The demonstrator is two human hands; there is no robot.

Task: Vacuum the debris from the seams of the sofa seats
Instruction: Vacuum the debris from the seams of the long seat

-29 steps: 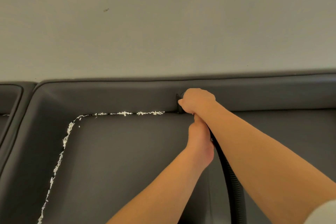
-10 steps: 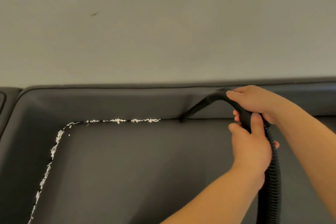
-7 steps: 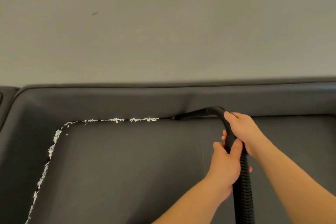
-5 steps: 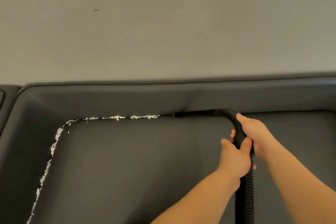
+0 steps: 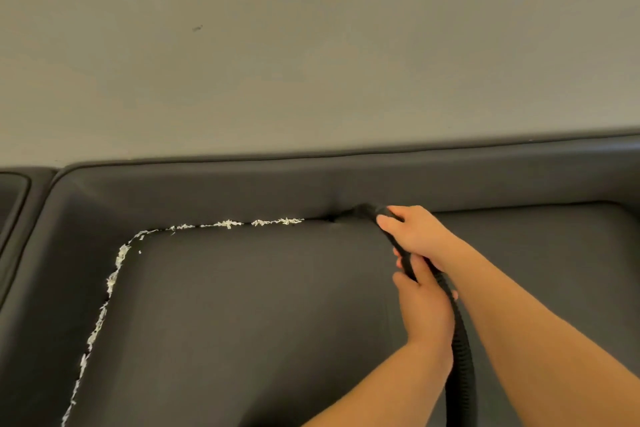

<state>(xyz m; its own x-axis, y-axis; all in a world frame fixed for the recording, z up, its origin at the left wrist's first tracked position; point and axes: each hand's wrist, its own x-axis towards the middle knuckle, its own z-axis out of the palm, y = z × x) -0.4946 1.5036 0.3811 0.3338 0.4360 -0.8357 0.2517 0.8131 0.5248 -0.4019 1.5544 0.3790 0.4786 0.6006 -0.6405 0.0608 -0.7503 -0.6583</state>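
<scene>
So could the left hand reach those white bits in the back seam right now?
Probably not directly: the left hand grips the black hose, well right of the white debris. Nothing lies between, though.

Your sofa seat [image 5: 242, 305] looks like dark grey leather, smooth with a dull sheen. The debris [image 5: 110, 281] in its seam looks like white shredded paper, ragged and matt. Your vacuum hose [image 5: 462, 357] is black ribbed plastic, the wall [image 5: 311, 45] behind flat matt paint.
</scene>
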